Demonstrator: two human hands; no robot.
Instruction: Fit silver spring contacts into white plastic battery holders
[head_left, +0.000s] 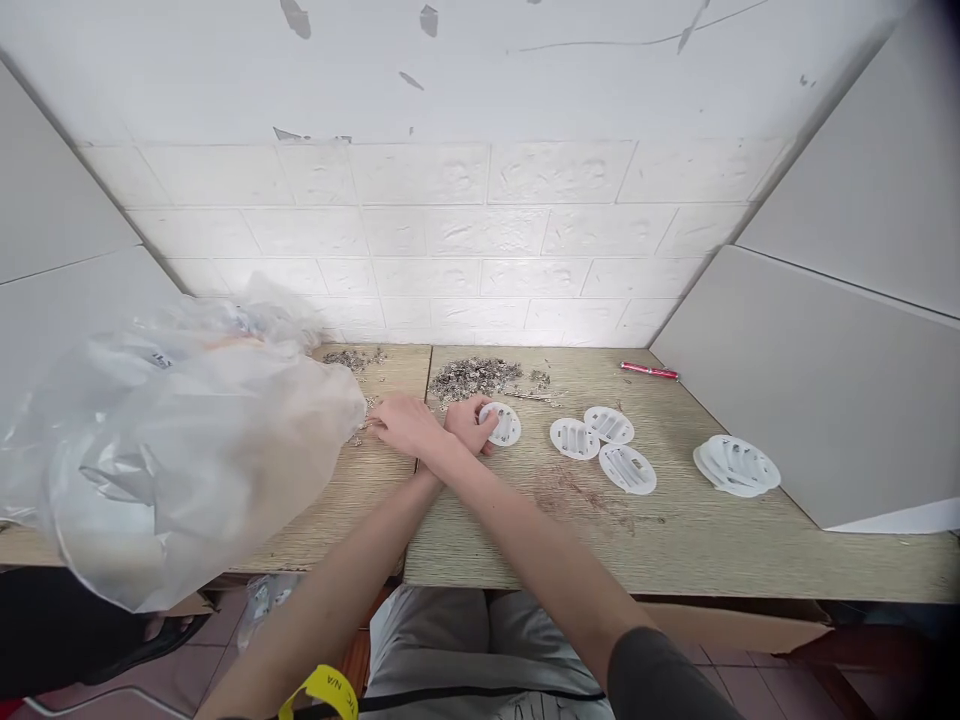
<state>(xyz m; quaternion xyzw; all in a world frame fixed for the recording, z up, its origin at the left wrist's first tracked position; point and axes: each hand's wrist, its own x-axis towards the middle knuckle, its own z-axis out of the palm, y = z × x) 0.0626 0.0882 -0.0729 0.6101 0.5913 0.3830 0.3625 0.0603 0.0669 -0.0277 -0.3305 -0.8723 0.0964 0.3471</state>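
My forearms cross, the right one over the left. My left hand (469,424) is closed on the edge of a white oval plastic plate with slots (506,426), thumb on its face, held just above the table. My right hand (407,424) reaches across to the left, its fingers bent down and drawn together beside small metal parts (355,440) at the bag's edge. What its fingertips hold, if anything, is too small to make out. Behind my left hand lies a pile of small metal pieces (474,377).
A large clear plastic bag (217,430) bulges over the table's left side. To the right lie three white slotted plates (628,469) and a stack of similar plates (739,464). A red pen (649,371) rests near the right panel. A white brick-patterned wall (450,230) closes the back.
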